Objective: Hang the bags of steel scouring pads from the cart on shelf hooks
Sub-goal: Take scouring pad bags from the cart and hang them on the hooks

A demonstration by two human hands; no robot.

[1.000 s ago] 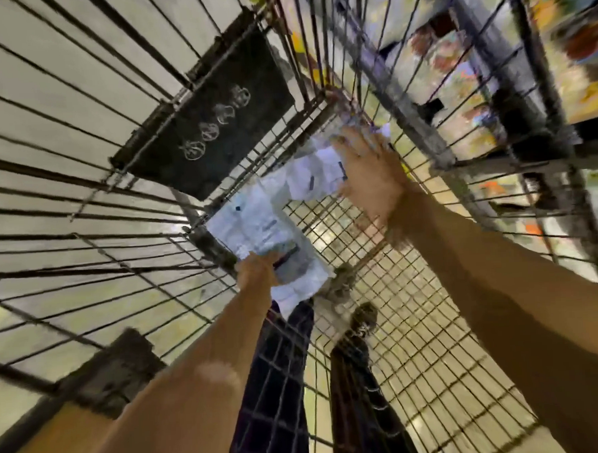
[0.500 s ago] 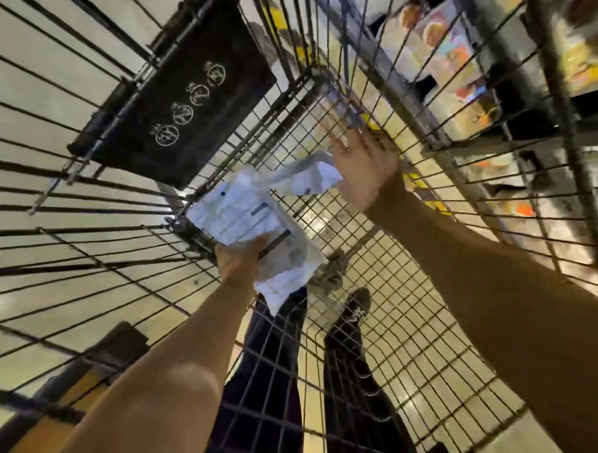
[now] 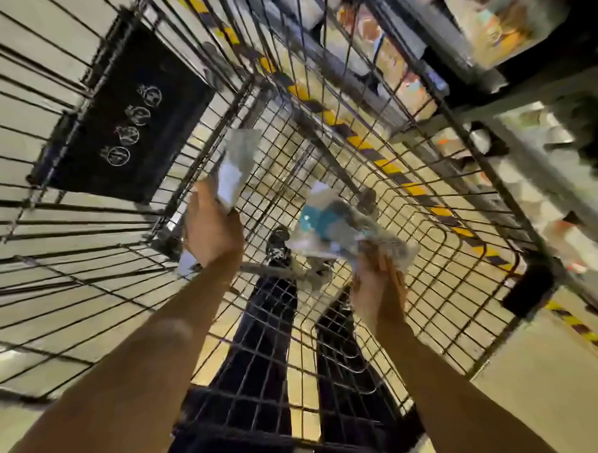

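Scouring-pad white bag (image 3: 237,164) is in left hand (image 3: 212,230), fingers curled round it, near cart (image 3: 430,289) far corner. Blue-printed bag (image 3: 339,231) mid-cart, right hand (image 3: 379,288) fingers gripping its end.

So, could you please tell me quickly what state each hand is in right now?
The left hand is closed, holding a pale bag.
The right hand is closed, holding a blue-patched bag.

We see one pale bag (image 3: 236,165) held upright in our left hand (image 3: 213,231), and a clear, blue-labelled bag (image 3: 339,229) slanted in our right hand (image 3: 379,291), both inside the wire cart (image 3: 441,257).
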